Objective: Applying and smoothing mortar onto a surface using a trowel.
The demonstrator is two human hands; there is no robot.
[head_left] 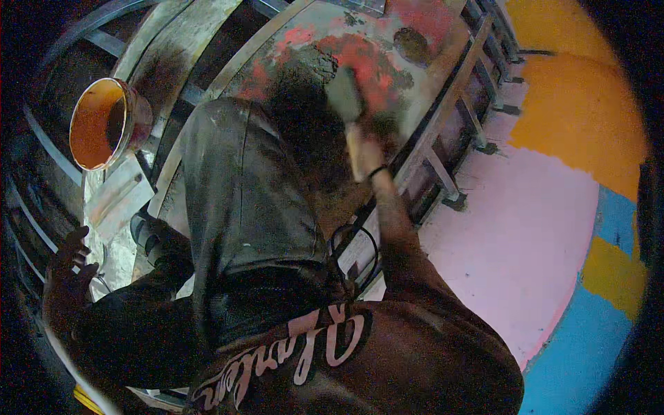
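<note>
Grey tool (344, 95) sits wrapped in my right hand (368, 156) (left hand (67, 275) spread, empty); from afar, I'd keep strokes flat.

The blurred tool (344, 95) in the right hand (368, 155) has a matt grey head and a wooden-looking handle, above a panel (377, 62) that looks rough and patchy. Beyond the left hand (68, 266) are a smooth, plastic-looking bucket (95, 128) and a smooth, smeared plate (114, 197). Between the hands, the trousers (256, 200) are matt cloth.
</note>
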